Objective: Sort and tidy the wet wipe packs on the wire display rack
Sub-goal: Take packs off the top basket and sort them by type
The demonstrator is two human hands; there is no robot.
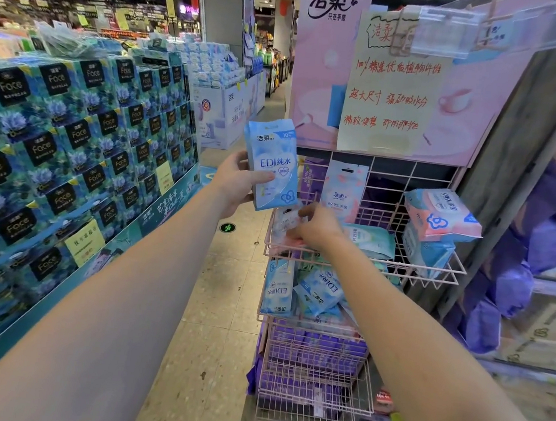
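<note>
While my left hand (235,180) grips a tall, flat pale-blue plastic wipe pack (272,164) just left of the pink wire display rack (363,264), my right hand (316,226) closes on a small pinkish pack (286,218) at the front left of the rack's top basket. I judge the risk is the big pink-and-blue packs (440,215) stacked at the basket's right end: they overhang the rim, and jostling the wire could tip them out. The blue pack reads "EDI 纯水" and "10"; the same wording shows on the blue packs (317,291) in the basket below; the headboard (323,60) says "洁柔"
</note>
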